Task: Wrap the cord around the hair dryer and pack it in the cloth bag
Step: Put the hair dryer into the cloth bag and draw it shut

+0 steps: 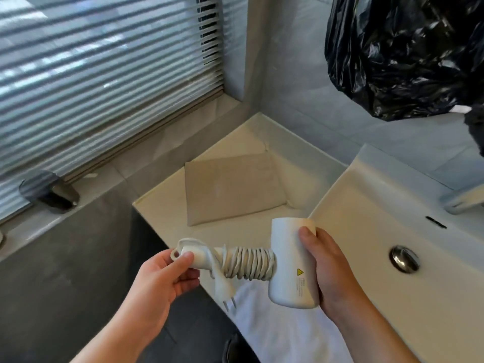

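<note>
A white hair dryer (290, 268) is held sideways above the counter's front edge. My right hand (327, 273) grips its barrel from the right. The white cord (247, 263) is coiled in several tight turns around the handle. My left hand (162, 273) pinches the end of the handle, thumb on top. The plug (224, 289) hangs loose below the handle, prongs pointing down. A flat beige cloth bag (233, 189) lies on the cream counter (167, 221) behind the dryer, untouched by either hand.
A white sink basin (372, 231) with a metal drain (404, 258) sits to the right. A black plastic bag (403, 53) hangs at the top right. White cloth (282, 334) lies below the dryer. Window blinds (99, 74) and a tiled ledge fill the left.
</note>
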Available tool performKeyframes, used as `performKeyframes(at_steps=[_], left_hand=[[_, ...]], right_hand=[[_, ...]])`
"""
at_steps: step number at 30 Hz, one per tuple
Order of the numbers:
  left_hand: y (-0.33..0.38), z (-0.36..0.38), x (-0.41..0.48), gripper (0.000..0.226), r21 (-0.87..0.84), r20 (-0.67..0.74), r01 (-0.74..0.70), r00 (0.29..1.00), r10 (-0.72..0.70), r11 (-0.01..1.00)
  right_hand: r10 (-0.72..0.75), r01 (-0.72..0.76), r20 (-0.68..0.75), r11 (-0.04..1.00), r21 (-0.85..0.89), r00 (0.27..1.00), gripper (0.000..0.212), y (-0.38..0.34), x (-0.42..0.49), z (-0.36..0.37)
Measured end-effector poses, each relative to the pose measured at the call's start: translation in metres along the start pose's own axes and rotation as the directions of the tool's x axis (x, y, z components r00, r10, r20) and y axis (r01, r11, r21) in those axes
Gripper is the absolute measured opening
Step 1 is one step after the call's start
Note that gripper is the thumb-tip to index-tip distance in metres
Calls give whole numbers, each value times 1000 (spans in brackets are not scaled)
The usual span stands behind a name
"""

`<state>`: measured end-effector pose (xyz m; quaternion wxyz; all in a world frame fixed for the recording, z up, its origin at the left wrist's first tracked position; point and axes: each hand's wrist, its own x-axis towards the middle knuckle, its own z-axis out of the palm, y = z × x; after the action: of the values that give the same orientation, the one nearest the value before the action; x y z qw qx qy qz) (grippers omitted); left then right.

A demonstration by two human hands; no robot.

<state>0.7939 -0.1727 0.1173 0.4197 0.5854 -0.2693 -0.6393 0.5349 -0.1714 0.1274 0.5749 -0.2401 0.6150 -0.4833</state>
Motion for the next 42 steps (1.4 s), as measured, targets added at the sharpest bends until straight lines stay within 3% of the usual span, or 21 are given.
performKeyframes(at_steps=[4,7,12,17,19,22,24,27,30,33,35,37,40,42], left_hand=[[26,23,42,35,63,15,18,1000,-19,998],[39,43,71,26,98,58,51,997,-57,994],[47,82,110,20,120,109,86,989,-100,989],[48,128,174,39,31,122,152,980,-155,988],[40,145,215,29,186,89,165,979,-184,969],[17,177,273,3,559,145,-3,985,-95,829],[5,203,305,13,737,236,-184,972,7,650],[-12,229,340,21,873,291,-265,957,-2,409],[-27,235,362,31,933,274,-236,955,-111,271],[-25,233,360,37,946,191,-151,975,-116,286],[-21,227,355,26,930,262,-223,960,-100,291],[-17,216,352,14,904,317,-275,945,-83,328],[-13,202,348,21,882,356,-315,933,-57,351],[-5,193,343,22,851,422,-378,906,-45,366]], right_hand=[[61,-64,81,997,33,995,44,-10,35,-7],[66,-68,51,997,25,996,43,-17,59,-15],[33,-27,-125,998,54,992,43,-23,88,-27],[61,0,-368,986,164,928,55,-24,108,-41],[55,27,-457,985,171,888,60,-28,114,-46],[48,49,-559,986,158,828,63,-35,123,-48],[46,59,-604,987,153,796,66,-39,127,-47],[63,49,-651,987,153,757,54,-40,129,-48],[91,36,-697,985,166,712,34,-36,129,-52],[98,32,-725,986,162,682,43,-35,129,-54],[114,23,-733,984,174,670,53,-34,130,-54],[114,36,-742,982,183,660,46,-34,132,-53],[121,34,-731,980,194,671,35,-34,136,-50],[116,31,-719,982,189,686,39,-37,138,-45]])
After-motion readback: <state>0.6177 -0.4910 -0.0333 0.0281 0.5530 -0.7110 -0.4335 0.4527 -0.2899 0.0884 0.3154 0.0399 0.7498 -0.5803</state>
